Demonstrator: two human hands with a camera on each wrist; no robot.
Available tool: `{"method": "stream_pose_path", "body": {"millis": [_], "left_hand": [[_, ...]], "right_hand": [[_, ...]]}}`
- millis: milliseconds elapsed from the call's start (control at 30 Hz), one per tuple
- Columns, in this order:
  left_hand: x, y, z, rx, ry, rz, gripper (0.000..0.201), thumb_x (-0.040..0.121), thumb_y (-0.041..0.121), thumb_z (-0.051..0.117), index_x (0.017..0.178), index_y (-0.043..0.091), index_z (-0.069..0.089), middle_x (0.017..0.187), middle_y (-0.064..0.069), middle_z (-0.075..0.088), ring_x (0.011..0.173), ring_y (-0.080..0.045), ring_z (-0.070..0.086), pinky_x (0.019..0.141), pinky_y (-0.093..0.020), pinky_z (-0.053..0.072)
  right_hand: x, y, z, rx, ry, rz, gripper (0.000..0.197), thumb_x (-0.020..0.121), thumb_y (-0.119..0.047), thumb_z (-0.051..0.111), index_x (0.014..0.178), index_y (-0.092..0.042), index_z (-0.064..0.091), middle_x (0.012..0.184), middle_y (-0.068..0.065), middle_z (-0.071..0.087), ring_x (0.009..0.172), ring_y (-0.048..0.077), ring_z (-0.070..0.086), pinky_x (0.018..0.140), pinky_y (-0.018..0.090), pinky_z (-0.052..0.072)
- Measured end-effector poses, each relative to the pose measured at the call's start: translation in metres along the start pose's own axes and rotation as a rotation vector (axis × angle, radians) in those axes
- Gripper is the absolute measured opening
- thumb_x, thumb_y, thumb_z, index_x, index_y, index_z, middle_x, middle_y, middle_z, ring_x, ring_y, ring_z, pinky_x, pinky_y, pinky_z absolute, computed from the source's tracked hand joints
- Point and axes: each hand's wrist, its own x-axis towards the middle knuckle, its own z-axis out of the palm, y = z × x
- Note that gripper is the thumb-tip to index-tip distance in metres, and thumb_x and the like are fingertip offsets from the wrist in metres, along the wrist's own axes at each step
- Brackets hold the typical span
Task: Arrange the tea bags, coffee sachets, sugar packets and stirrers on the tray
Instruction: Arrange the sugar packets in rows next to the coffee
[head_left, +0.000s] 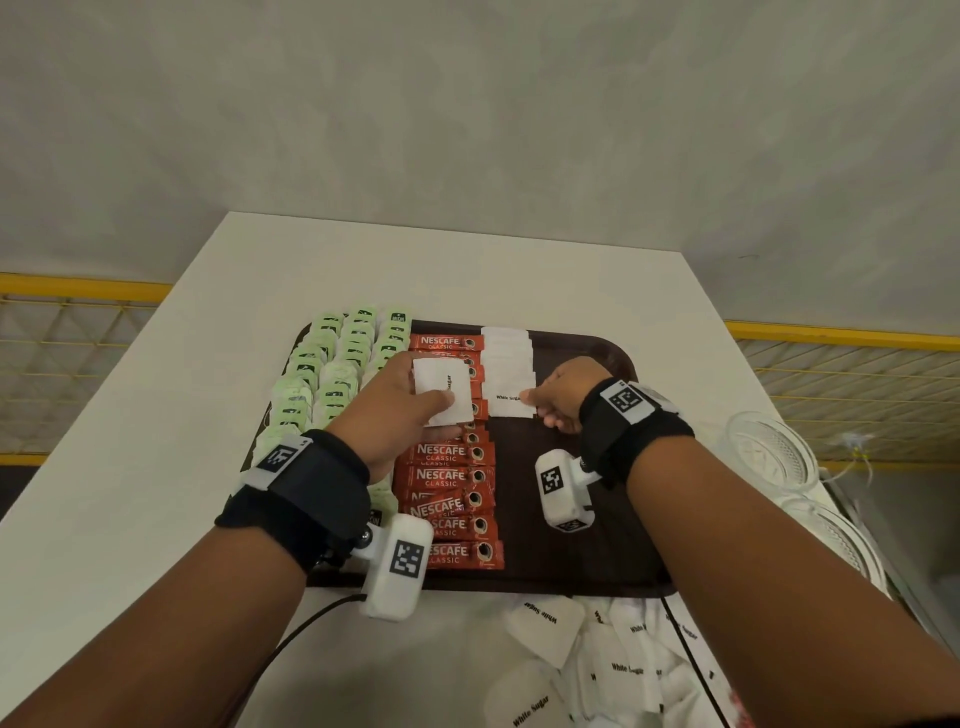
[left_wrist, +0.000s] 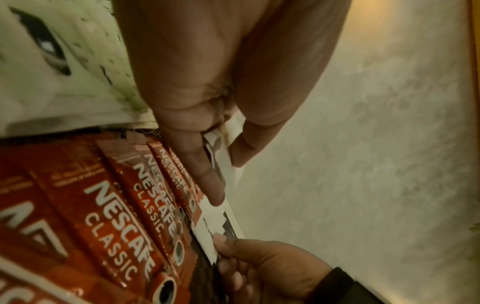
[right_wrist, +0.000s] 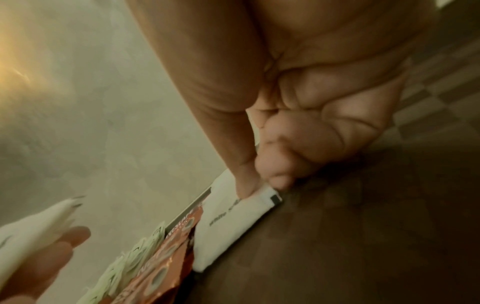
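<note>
Thumb (head_left: 439, 400) atop sugar packet (head_left: 441, 389), left hand (head_left: 400, 402)

head: above, facing down | wrists: close, along fingers | shared: tray (head_left: 582, 353) sachet rows

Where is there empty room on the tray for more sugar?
Bare tray lies right of the sugar column, and below it beside the coffee sachets. The left side is packed with tea bags.
</note>
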Motion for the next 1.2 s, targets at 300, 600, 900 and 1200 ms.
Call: {"method": "stream_pose_path", "body": {"millis": [300,600,900,1200], "left_hand": [[-0.001,0.001,0.007,0.232,-0.082,0.034,0.053,0.083,0.003,0.075,0.127,0.016,0.048,0.117,-0.008,0.063,0.1,-0.024,0.069,0.069,-0.034,0.061],[-0.005,0.004,0.004,0.122,-0.064,0.027,0.043,0.093,0.001,0.063,0.13,0.013,0.045,0.12,-0.015,0.063,0.096,-0.027,0.071,0.068,-0.029,0.061],[-0.013,0.002,-0.002,0.043,0.025,0.017,0.042,0.095,0.001,0.06,0.13,0.017,0.043,0.119,-0.012,0.059,0.091,-0.027,0.073,0.073,-0.032,0.062],[-0.018,0.001,0.0,0.038,0.047,-0.019,0.043,0.098,0.001,0.053,0.136,0.014,0.04,0.123,-0.018,0.059,0.082,-0.023,0.073,0.069,-0.03,0.062]], "right_hand": [[-0.049,-0.012,-0.006,-0.065,0.022,-0.598,0.03,0.085,-0.044,0.068,0.1,-0.017,0.068,0.088,-0.002,0.065,0.071,0.009,0.056,0.065,0.025,0.046],[-0.043,0.011,-0.012,0.194,-0.121,-0.46,0.019,0.084,-0.007,0.071,0.102,-0.003,0.068,0.08,0.012,0.069,0.062,0.012,0.06,0.058,0.02,0.053],[-0.023,0.038,-0.002,0.404,-0.024,-0.226,0.02,0.09,-0.005,0.064,0.109,0.001,0.06,0.084,0.016,0.066,0.06,0.014,0.061,0.06,0.024,0.056],[-0.022,0.017,0.008,0.329,0.014,-0.028,0.02,0.092,-0.01,0.063,0.11,-0.006,0.057,0.076,0.01,0.061,0.056,0.012,0.056,0.053,0.02,0.05]]}}
